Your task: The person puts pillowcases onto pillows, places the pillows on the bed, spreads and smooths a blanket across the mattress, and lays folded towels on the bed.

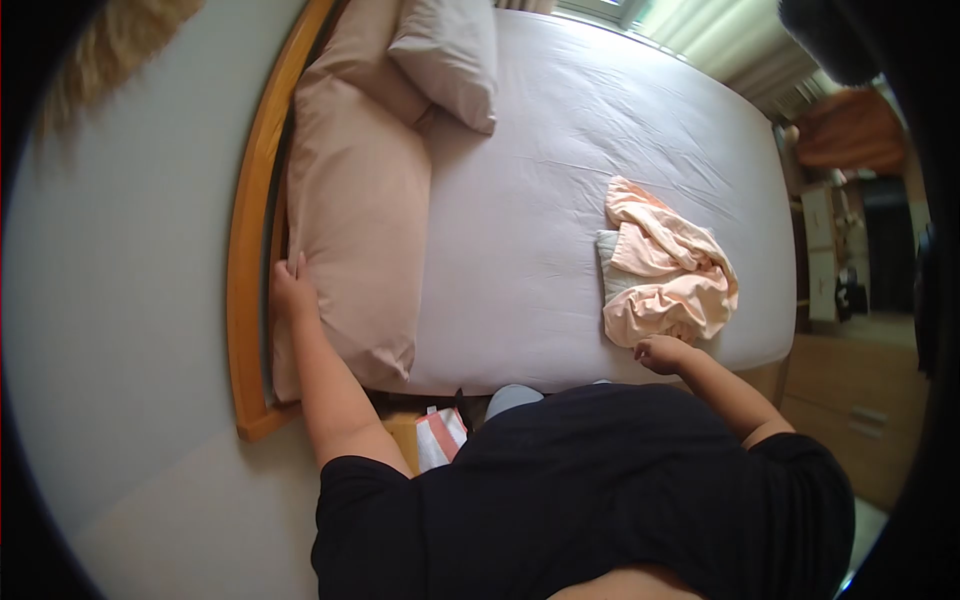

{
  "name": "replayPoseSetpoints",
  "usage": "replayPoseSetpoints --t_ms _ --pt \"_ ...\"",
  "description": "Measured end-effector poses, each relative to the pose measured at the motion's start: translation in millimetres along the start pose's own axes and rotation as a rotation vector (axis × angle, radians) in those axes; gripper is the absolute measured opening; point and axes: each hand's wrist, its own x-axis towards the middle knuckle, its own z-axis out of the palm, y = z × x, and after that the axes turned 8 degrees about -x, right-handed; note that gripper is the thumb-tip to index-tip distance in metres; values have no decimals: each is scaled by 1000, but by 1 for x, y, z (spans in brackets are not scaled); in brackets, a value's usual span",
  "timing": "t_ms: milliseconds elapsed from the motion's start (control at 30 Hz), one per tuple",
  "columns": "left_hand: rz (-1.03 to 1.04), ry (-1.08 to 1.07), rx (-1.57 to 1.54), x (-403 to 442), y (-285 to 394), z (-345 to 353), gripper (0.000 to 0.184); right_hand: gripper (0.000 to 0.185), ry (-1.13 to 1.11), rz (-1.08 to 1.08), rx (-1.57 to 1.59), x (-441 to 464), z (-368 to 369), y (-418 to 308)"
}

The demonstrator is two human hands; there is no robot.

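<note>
My left hand is closed on the headboard-side edge of a long beige-pink pillow, which lies along the headboard. My right hand hangs over the near side of the bed with its fingers curled, and I see nothing in it. Just beyond that hand is a crumpled peach cloth, partly on top of a folded pale grey cloth. Whether the hand touches the peach cloth I cannot tell.
A wooden headboard borders the bed on the left. The mattress has a pale lilac sheet. At the far left corner a greyish pillow leans on another beige-pink pillow. A striped cloth lies by my body; curtains hang beyond.
</note>
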Motion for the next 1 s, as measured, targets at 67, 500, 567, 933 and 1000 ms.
replayPoseSetpoints --t_ms 67,500,567,933,1000 --pt "26 -125 166 -9 -8 -26 59 21 10 -22 -40 4 -6 1" --pt "-239 -199 592 -163 -86 -179 24 24 37 -207 -69 30 -7 39" --pt "-395 -104 602 -198 -90 -197 26 26 46 -275 -138 36 -12 55" --pt "-958 -325 553 -691 -110 -234 35 25 -39 -404 -233 77 37 231" --pt "-960 -434 530 -782 -100 -211 35 25 -95 -397 -387 74 47 239"
